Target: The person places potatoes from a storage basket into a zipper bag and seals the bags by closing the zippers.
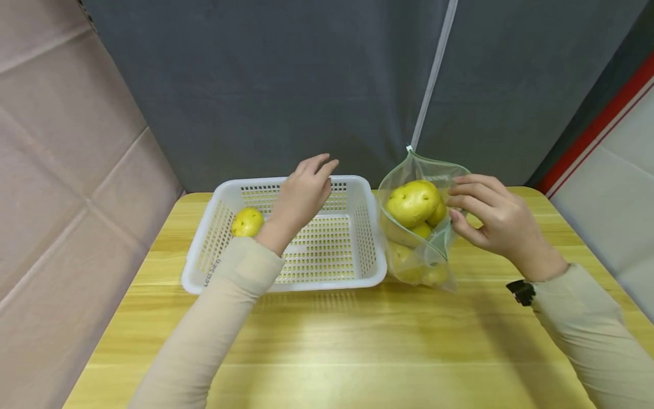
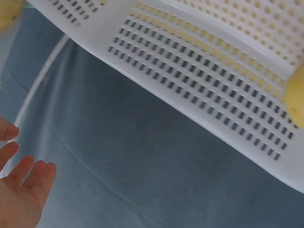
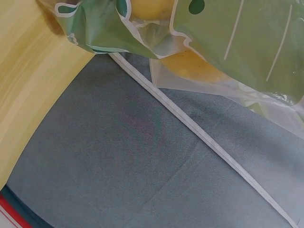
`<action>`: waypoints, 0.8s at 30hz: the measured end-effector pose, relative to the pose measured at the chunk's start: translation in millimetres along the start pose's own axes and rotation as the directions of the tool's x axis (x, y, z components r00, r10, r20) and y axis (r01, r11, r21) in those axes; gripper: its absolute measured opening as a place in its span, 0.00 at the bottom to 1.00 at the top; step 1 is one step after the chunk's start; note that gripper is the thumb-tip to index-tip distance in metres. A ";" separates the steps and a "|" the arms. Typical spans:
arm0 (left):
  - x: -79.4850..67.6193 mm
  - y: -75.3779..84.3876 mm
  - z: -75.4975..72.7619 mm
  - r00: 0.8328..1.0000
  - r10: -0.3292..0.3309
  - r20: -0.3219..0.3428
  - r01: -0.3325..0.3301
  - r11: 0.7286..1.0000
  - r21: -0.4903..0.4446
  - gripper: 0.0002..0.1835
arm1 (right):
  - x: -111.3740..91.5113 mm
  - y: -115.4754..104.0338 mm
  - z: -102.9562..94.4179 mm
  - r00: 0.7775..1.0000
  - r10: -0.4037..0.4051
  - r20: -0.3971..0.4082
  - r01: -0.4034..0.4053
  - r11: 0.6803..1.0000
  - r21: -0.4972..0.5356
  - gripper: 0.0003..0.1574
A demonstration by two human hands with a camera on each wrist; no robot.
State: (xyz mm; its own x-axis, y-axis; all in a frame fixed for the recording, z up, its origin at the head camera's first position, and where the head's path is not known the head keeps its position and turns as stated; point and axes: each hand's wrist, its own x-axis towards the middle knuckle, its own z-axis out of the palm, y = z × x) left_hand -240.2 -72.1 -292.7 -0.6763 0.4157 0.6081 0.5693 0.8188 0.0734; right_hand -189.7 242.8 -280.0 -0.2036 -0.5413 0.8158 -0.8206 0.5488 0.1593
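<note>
My left hand (image 1: 306, 190) hovers over the back of a white plastic basket (image 1: 377, 270), fingers loosely bent and holding nothing. In the left wrist view, this hand (image 2: 23, 194) is apart from the basket's rim. One yellow potato (image 1: 247, 221) lies at the basket's left end, partly behind my forearm. To the right stands a clear, green-edged zip bag (image 1: 438, 244) with its mouth spread and several potatoes inside, a large potato (image 1: 413, 203) uppermost. My right hand (image 1: 493, 218) pinches the bag's right edge between thumb and fingers; the contact is partly hidden.
Basket and bag stand side by side on a wooden table (image 1: 327, 352). Behind them hangs a grey curtain (image 1: 265, 91) with a white cord (image 1: 434, 74). A pinkish padded wall (image 1: 66, 170) rises at left, a white panel with a red stripe (image 1: 603, 125) at right.
</note>
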 end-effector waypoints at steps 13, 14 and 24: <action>-11.3 -38.6 3.4 0.971 -0.174 0.163 0.155 0.980 0.124 0.24 | -0.4 0.1 0.4 1.000 -0.002 0.005 0.002 1.000 0.008 0.29; -12.1 -41.1 3.5 0.968 -0.183 0.171 0.162 0.978 0.132 0.24 | -0.4 0.2 0.4 1.000 -0.001 0.005 0.001 1.000 0.008 0.29; -18.5 -55.4 -0.8 0.874 -0.344 0.343 0.270 0.931 0.247 0.32 | -0.2 0.5 0.8 1.000 -0.004 0.004 0.004 1.000 0.006 0.29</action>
State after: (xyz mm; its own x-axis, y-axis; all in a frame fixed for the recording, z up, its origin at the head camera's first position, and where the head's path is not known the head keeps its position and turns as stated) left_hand -258.9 -125.6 -307.4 -0.9474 0.2172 0.2350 0.2320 0.9720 0.0369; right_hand -190.5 242.7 -280.5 -0.2021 -0.5459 0.8131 -0.8249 0.5424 0.1591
